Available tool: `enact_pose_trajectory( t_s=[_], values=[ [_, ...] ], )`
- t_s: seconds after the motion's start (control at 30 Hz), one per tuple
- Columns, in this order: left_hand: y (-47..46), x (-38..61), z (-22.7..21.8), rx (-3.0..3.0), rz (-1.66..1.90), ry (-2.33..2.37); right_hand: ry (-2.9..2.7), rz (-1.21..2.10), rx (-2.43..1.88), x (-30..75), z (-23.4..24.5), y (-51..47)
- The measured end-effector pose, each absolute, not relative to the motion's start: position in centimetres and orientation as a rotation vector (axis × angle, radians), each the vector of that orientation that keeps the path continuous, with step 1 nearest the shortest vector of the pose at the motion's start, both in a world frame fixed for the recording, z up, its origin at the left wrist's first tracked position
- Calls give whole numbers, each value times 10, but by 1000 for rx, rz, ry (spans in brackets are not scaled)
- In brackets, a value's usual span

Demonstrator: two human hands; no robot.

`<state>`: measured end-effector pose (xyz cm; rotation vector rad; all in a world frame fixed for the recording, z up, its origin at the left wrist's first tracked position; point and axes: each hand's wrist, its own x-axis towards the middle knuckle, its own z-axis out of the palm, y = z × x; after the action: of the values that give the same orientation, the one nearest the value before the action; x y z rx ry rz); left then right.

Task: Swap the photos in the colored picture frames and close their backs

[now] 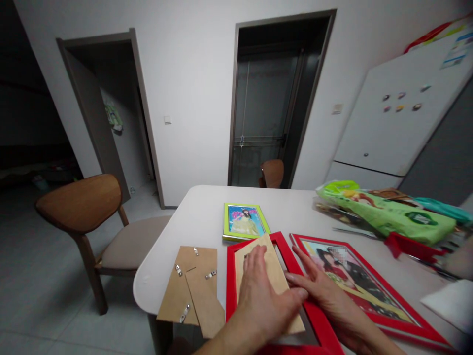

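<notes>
My left hand (264, 291) lies flat, fingers stretched out, on a tan backing board (271, 268) that sits tilted inside a red picture frame (286, 246) lying face down on the white table (199, 217). My right hand (325, 291) rests beside it with fingers extended, touching the frame's right rail and the board's edge. Neither hand grips anything.
A brown backing board with metal clips and a stand (192, 288) lies left of the frame. A second red frame with a photo (365, 291) lies to the right, a small green frame (244, 222) behind. Green packaging (388, 214) clutters the right. A wooden chair (92, 222) stands left.
</notes>
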<state>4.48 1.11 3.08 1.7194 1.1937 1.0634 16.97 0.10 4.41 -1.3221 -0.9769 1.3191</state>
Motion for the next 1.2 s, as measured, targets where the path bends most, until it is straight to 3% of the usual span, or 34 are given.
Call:
enact_pose_trajectory(
  t_s=[0.13,0.3,0.57,0.8,1.03,1.1,1.2],
  values=[
    [21,52,41,1722,1103,1162,-1032,1216,-1376,173,41,4],
    [41,-12,50,1444,1244,1183,-1250,963,-1666,193,16,16],
    [45,-74,-7,1172,1189,1292,-1749,299,-2035,208,-17,30],
    [42,-77,-19,1375,1155,1473,-1911,77,-2011,207,-24,30],
    [33,-76,-14,1642,1083,1562,-1833,79,-1837,199,-21,29],
    [25,-71,-14,1757,1108,1538,-1735,328,-1734,183,-20,28],
    [9,-57,-17,1960,982,1388,-1468,979,-1574,152,-19,29]
  ],
)
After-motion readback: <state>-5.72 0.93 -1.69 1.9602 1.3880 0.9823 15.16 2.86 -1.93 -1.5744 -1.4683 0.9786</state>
